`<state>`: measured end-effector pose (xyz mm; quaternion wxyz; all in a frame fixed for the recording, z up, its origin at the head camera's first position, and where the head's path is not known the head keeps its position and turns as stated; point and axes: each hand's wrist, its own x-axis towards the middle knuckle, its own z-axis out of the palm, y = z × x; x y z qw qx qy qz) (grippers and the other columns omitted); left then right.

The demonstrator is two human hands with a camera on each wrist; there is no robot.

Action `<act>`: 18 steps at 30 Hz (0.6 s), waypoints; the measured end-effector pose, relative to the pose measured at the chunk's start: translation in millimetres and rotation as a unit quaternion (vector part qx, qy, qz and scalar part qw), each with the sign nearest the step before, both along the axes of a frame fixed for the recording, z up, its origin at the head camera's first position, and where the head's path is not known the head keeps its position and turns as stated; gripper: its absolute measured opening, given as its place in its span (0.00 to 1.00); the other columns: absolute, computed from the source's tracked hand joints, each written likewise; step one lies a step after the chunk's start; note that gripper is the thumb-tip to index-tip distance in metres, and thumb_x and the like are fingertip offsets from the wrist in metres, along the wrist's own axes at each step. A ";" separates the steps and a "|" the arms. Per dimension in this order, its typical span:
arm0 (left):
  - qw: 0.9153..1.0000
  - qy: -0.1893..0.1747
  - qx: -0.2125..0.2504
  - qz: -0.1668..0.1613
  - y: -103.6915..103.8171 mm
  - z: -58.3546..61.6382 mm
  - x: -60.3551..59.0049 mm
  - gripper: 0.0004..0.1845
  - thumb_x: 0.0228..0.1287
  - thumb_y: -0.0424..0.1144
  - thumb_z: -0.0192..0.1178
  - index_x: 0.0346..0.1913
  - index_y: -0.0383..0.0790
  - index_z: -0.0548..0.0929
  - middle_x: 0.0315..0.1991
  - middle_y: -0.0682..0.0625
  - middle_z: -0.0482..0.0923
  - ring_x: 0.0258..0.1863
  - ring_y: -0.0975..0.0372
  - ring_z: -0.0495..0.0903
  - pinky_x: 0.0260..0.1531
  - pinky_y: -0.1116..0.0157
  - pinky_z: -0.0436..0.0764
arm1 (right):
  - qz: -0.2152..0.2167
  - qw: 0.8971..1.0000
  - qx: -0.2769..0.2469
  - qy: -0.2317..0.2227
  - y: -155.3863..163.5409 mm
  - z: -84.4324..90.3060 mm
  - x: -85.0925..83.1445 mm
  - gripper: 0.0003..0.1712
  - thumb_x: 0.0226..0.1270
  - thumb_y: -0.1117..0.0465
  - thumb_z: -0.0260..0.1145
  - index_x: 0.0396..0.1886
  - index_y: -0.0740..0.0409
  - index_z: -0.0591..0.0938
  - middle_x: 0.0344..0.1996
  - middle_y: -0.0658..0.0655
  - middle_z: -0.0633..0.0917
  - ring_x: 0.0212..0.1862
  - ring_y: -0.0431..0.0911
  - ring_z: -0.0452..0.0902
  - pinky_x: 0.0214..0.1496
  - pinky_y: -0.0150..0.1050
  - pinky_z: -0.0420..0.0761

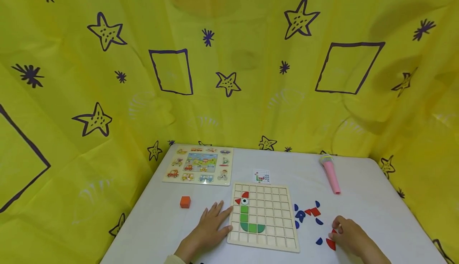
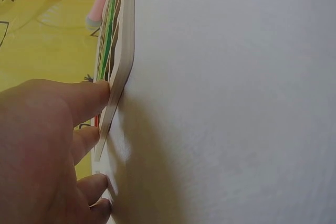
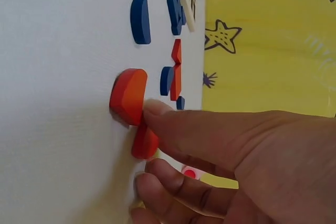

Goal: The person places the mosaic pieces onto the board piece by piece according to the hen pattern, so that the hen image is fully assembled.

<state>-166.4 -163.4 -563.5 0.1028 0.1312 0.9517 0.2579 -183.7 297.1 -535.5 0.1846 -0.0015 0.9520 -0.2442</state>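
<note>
Nearest me, left hand point(image 1: 209, 226) lies flat, fingers straight against the wooden grid puzzle board's point(image 1: 265, 232) left edge, bracing it on the white table point(image 1: 161, 224). Right of the board, right hand point(image 1: 349, 238) pinches a red semicircular wooden piece point(image 3: 127, 96) among loose blue pieces point(image 1: 299, 215).

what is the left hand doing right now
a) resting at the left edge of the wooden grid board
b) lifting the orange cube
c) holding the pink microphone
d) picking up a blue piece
a: the left hand lies flat on the table with its fingertips against the left edge of the wooden grid board, while the orange cube and pink microphone lie apart, untouched.
</note>
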 end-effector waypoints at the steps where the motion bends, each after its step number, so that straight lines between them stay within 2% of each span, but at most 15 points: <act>1: 1.000 -0.001 0.001 0.001 -0.2 -0.2 0.5 0.35 0.75 0.60 0.60 0.81 0.59 0.68 0.84 0.42 0.57 0.84 0.42 0.50 0.80 0.33 0.47 | -0.001 1.000 -0.002 0.003 -0.2 -1.0 0.2 0.14 0.69 0.61 0.74 0.43 0.64 0.78 0.32 0.57 0.78 0.37 0.49 0.74 0.43 0.48 0.81; 4: 1.000 -0.002 0.005 0.001 -0.3 -0.6 1.4 0.35 0.75 0.60 0.60 0.81 0.59 0.68 0.84 0.43 0.57 0.84 0.42 0.50 0.80 0.33 0.46 | -0.007 1.000 -0.008 0.008 0.2 -4.6 -0.1 0.14 0.68 0.62 0.74 0.42 0.64 0.78 0.31 0.56 0.78 0.36 0.49 0.73 0.42 0.46 0.79; 9: 1.000 0.002 0.006 0.000 -0.7 -1.3 1.2 0.35 0.75 0.60 0.60 0.81 0.60 0.68 0.84 0.43 0.57 0.84 0.42 0.50 0.80 0.33 0.46 | -0.023 1.000 -0.007 -0.011 2.5 -9.2 -1.9 0.17 0.68 0.61 0.75 0.44 0.67 0.78 0.33 0.57 0.80 0.37 0.50 0.74 0.44 0.48 0.82; 12: 1.000 0.004 0.007 -0.002 -1.6 -2.4 0.9 0.35 0.75 0.60 0.59 0.81 0.59 0.68 0.84 0.43 0.56 0.85 0.42 0.50 0.80 0.34 0.46 | -0.017 1.000 -0.006 0.000 3.2 -10.6 -1.9 0.15 0.69 0.63 0.74 0.44 0.68 0.78 0.34 0.57 0.81 0.37 0.49 0.75 0.46 0.50 0.85; 18: 1.000 0.018 0.009 -0.012 -3.1 -3.4 0.7 0.34 0.76 0.59 0.58 0.81 0.56 0.68 0.84 0.41 0.56 0.84 0.42 0.50 0.80 0.34 0.47 | -0.009 1.000 0.001 0.022 0.4 -11.9 -2.2 0.15 0.71 0.62 0.72 0.46 0.68 0.78 0.37 0.58 0.80 0.39 0.48 0.74 0.48 0.52 0.85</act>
